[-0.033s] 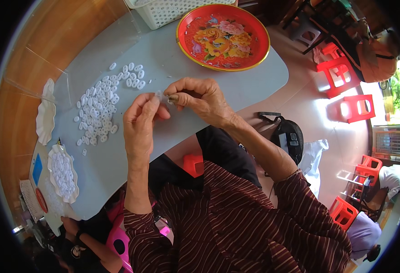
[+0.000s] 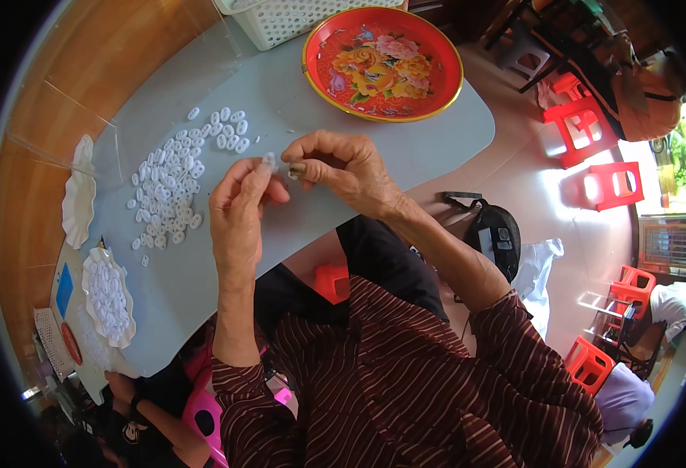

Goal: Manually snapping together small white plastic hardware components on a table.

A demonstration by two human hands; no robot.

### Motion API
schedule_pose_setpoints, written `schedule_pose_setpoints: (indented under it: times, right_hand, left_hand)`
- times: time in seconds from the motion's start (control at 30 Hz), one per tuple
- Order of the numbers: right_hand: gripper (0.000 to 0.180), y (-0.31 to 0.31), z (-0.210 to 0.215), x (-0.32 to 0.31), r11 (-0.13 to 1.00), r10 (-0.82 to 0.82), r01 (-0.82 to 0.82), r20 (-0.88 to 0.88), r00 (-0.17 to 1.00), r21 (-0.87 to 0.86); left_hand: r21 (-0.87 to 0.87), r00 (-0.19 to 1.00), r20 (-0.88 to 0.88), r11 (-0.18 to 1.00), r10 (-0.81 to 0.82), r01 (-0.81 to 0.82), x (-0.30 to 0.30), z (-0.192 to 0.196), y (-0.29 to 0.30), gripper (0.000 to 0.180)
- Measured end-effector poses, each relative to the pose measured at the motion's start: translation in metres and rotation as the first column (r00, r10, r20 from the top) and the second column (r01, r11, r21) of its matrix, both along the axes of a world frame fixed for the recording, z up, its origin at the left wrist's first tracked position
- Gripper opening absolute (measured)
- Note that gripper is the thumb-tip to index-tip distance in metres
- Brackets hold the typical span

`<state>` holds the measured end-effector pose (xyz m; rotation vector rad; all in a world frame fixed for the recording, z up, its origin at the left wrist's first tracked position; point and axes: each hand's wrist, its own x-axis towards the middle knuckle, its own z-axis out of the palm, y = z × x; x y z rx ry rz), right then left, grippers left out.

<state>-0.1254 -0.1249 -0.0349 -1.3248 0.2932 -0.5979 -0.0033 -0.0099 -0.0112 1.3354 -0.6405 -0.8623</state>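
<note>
My left hand [image 2: 238, 195] is closed in a pinch on a small translucent white plastic piece [image 2: 270, 159] held up between thumb and fingertips. Just to its right, my right hand [image 2: 347, 173] pinches something tiny and pale; the fingers hide most of it, so its kind cannot be made out. The fingertips of both hands are close together but apart, above the grey table [image 2: 203, 292]. Left of my hands lies a spread pile of small white oval plastic pieces with holes [image 2: 164, 183]. A few separate ones lie at its upper right.
A red flowered tray [image 2: 327, 93] with small bits in it stands at the far right. Behind it is a white perforated basket [image 2: 281, 27]. A scalloped white dish [image 2: 130, 320] of white pieces stands at the left, near another person's arm [image 2: 164, 425].
My left hand has shifted slightly left, so the gap between the two hands' fingertips is a little wider. My right hand has hardly moved.
</note>
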Motion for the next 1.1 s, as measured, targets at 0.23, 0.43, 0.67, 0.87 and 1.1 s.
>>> schedule_pose_setpoints:
  times: [0.23,0.43,0.67,0.87,1.1]
  right_hand:
    - [0.02,0.001,-0.002,0.001,0.996,0.043,-0.05,0.093,0.995,0.072]
    - [0.021,0.004,-0.001,0.001,0.994,0.035,-0.048,0.12,0.992,0.103]
    - [0.023,0.004,0.002,-0.001,0.999,0.031,-0.033,0.067,0.997,0.023]
    - [0.02,0.003,-0.001,0.0,0.999,0.037,-0.038,0.084,0.996,0.011]
    - [0.018,0.003,-0.001,-0.001,0.997,0.057,-0.063,0.125,0.991,0.046]
  left_hand:
    - [-0.013,0.999,0.028,1.0,-0.016,0.017,0.0,0.005,-0.002,0.02]
    - [0.042,0.98,0.192,0.998,-0.059,0.052,0.0,0.01,-0.001,0.019]
    - [0.189,0.815,0.542,0.975,-0.204,0.118,0.008,0.02,-0.001,0.017]
    - [0.164,0.772,0.586,0.97,-0.244,0.181,0.009,0.026,-0.007,0.018]
    - [0.07,0.834,0.541,0.994,-0.104,0.079,-0.002,0.003,-0.004,0.022]
